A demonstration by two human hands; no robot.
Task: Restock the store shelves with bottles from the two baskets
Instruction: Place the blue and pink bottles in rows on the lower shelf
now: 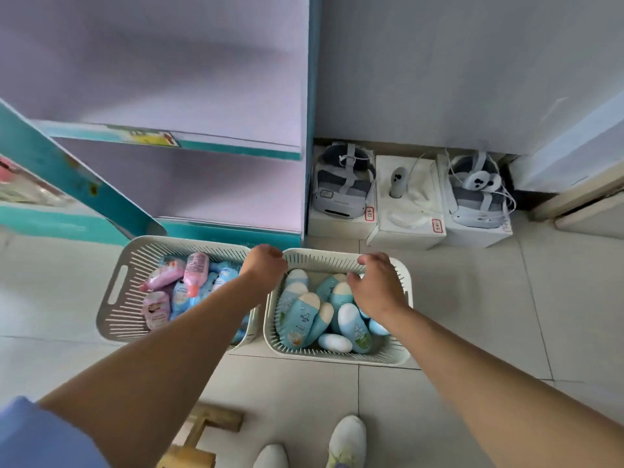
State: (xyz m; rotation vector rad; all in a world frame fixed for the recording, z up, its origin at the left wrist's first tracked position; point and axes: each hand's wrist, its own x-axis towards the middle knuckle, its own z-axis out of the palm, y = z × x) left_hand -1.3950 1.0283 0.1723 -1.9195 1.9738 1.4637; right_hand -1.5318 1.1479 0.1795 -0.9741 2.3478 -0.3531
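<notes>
Left grip (265,265): my arm reaches over the left basket, and my fingers are curled at the far corner where the two baskets meet. The rim is hidden under my hand, so I cannot tell whether I am grasping anything.
Right grip (376,285): my fingers are hooked over the far rim of the right basket, thumb on the inner side. I am grasping that rim.
Right basket (398,352): white and slatted, on the floor in front of my feet, touching or nearly touching the left basket.
Blue bottles (299,319): heaped on their sides inside the right basket, blue bodies with white caps, directly under my right hand.
Left basket (114,298): same white slatted kind, set at a slight angle just beside the right one.
Pink bottles (196,271): lying in the left basket, mixed with more blue ones.
Shelves (236,148): teal-edged boards with pale surfaces, just behind both baskets.
Floor (472,315): pale tiles.
White boxes (405,231): three in a row against the wall to the right of the shelves, headsets and a controller on top.
Wooden stool (202,430): near my left side.
Shoes (347,440): white, at the bottom edge.
</notes>
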